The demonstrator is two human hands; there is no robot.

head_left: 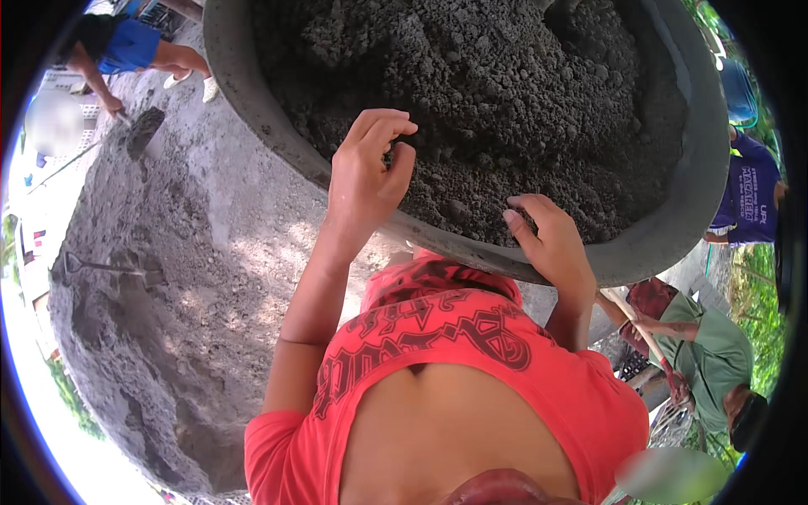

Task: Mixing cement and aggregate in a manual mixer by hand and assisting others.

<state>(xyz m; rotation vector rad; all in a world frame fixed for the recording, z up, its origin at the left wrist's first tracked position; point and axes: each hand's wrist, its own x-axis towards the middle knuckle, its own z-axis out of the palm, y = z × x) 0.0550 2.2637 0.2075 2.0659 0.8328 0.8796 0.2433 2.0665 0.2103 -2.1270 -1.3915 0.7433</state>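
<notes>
A large round grey tub (244, 109) fills the upper middle, holding a dark grey, crumbly mix (505, 101). My left hand (370, 168) hovers above the tub's near-left rim. Its fingers are bent, the thumb stands apart from them, and nothing shows in its grasp. At the near rim, further right, is my right hand (551, 244), with loosely curled fingers and the thumb apart over the mix. It too appears to hold nothing. Whether either hand touches the rim or the mix, I cannot tell.
A big grey heap (168, 337) spreads at the left, with a shovel (109, 268) lying on it. Beyond, a person in blue shorts (130, 46) holds another shovel (145, 133). At right are a person in green (711, 341) gripping a long wooden handle (637, 326) and one in purple (752, 194).
</notes>
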